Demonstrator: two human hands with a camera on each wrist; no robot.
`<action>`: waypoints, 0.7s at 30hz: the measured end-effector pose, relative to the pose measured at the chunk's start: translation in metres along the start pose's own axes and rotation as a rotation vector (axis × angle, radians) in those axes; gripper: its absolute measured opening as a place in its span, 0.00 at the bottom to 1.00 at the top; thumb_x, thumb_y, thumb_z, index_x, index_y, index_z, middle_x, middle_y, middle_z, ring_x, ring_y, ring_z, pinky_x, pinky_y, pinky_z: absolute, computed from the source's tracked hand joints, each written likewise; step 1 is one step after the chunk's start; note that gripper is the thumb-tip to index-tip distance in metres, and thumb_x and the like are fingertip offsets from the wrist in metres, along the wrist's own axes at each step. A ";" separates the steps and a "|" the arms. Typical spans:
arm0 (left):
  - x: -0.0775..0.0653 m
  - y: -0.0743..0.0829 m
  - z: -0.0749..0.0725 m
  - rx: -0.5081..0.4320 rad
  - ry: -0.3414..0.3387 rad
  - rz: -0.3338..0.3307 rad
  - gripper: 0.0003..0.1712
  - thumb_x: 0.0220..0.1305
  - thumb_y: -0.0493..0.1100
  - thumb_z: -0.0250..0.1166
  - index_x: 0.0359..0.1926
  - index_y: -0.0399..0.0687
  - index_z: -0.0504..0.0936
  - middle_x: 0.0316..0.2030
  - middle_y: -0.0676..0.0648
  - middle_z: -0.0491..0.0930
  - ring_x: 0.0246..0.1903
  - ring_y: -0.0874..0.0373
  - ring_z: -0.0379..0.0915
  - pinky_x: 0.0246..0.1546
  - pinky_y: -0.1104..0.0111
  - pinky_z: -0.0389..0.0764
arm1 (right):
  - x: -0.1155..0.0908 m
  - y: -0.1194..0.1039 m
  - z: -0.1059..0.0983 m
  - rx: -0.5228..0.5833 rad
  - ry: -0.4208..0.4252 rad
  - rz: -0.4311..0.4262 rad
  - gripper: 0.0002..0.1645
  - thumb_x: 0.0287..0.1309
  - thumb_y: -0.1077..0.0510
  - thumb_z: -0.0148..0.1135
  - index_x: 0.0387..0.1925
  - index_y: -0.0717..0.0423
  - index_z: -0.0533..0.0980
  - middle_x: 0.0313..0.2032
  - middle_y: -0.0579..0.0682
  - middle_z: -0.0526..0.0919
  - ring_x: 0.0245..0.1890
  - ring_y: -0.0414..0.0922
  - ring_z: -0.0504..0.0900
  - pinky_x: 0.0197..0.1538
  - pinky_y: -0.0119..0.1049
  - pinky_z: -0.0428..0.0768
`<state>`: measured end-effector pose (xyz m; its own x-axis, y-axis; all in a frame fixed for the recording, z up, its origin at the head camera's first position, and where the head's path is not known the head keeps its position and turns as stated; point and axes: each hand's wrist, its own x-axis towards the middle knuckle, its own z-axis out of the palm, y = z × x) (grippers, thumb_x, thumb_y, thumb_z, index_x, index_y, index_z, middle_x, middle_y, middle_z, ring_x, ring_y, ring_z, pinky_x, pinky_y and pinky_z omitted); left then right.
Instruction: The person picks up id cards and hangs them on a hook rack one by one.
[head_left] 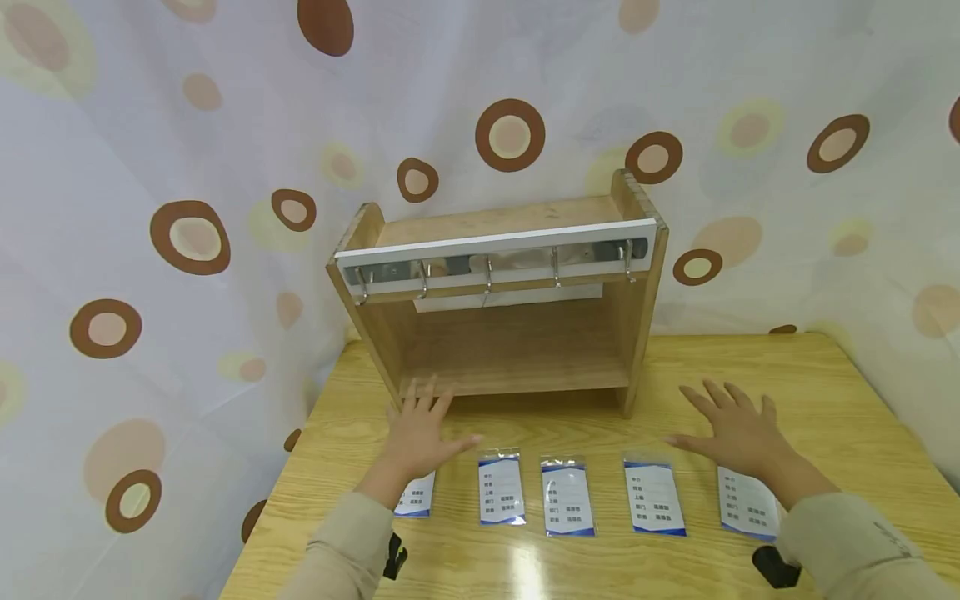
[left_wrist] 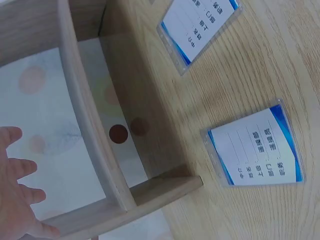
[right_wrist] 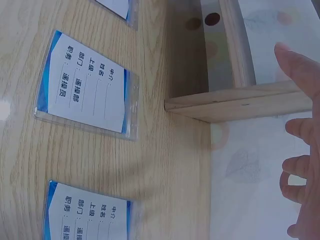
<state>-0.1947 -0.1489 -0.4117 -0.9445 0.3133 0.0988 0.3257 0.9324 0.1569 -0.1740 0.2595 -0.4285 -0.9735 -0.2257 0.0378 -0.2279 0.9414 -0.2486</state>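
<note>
Both hands hover over the table with fingers spread and hold nothing. My left hand (head_left: 418,437) is near the lower left corner of a wooden shelf (head_left: 517,346), above a badge holder (head_left: 416,497) that it partly hides. My right hand (head_left: 738,429) is to the right of the shelf, just behind and over the rightmost badge holder (head_left: 747,504). Between the hands lie three more clear badge holders with white and blue printed cards: one at left (head_left: 502,492), one in the middle (head_left: 567,500), one at right (head_left: 654,497). The right wrist view shows a badge holder (right_wrist: 87,85) close up.
Across the shelf's upper front runs a white rail (head_left: 495,254) with several metal hooks (head_left: 556,268). The shelf stands on a wood-grain table (head_left: 465,558), against a white patterned cloth (head_left: 247,150) at the back and sides. Black straps (head_left: 776,567) show at the wrists.
</note>
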 end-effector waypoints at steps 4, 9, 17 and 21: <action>-0.003 -0.008 -0.004 -0.001 0.022 0.000 0.49 0.46 0.76 0.44 0.64 0.55 0.51 0.64 0.43 0.43 0.61 0.40 0.32 0.48 0.37 0.40 | -0.003 0.003 -0.001 0.015 0.002 0.014 0.51 0.44 0.28 0.49 0.61 0.59 0.54 0.57 0.70 0.52 0.55 0.68 0.48 0.45 0.69 0.36; -0.006 -0.018 -0.009 -0.023 0.037 -0.019 0.50 0.46 0.76 0.43 0.65 0.54 0.49 0.64 0.41 0.43 0.61 0.39 0.34 0.48 0.36 0.39 | -0.005 0.010 0.001 0.039 -0.011 0.029 0.52 0.45 0.29 0.49 0.62 0.60 0.52 0.57 0.72 0.52 0.55 0.69 0.47 0.46 0.69 0.35; -0.010 -0.032 -0.022 -0.079 0.084 -0.059 0.49 0.48 0.73 0.47 0.65 0.54 0.47 0.64 0.40 0.43 0.61 0.39 0.33 0.47 0.35 0.40 | -0.010 0.024 0.008 0.075 0.007 0.050 0.51 0.46 0.31 0.50 0.60 0.64 0.52 0.55 0.75 0.53 0.53 0.70 0.49 0.45 0.69 0.39; -0.011 -0.039 -0.027 -0.097 0.097 -0.063 0.49 0.49 0.72 0.47 0.65 0.52 0.47 0.64 0.39 0.42 0.61 0.38 0.32 0.46 0.35 0.38 | -0.011 0.031 0.012 0.095 0.008 0.062 0.51 0.47 0.32 0.51 0.60 0.65 0.52 0.55 0.75 0.53 0.52 0.71 0.50 0.43 0.70 0.43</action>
<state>-0.1960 -0.1940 -0.3923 -0.9563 0.2312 0.1792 0.2726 0.9265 0.2594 -0.1704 0.2882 -0.4482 -0.9859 -0.1653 0.0273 -0.1646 0.9255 -0.3411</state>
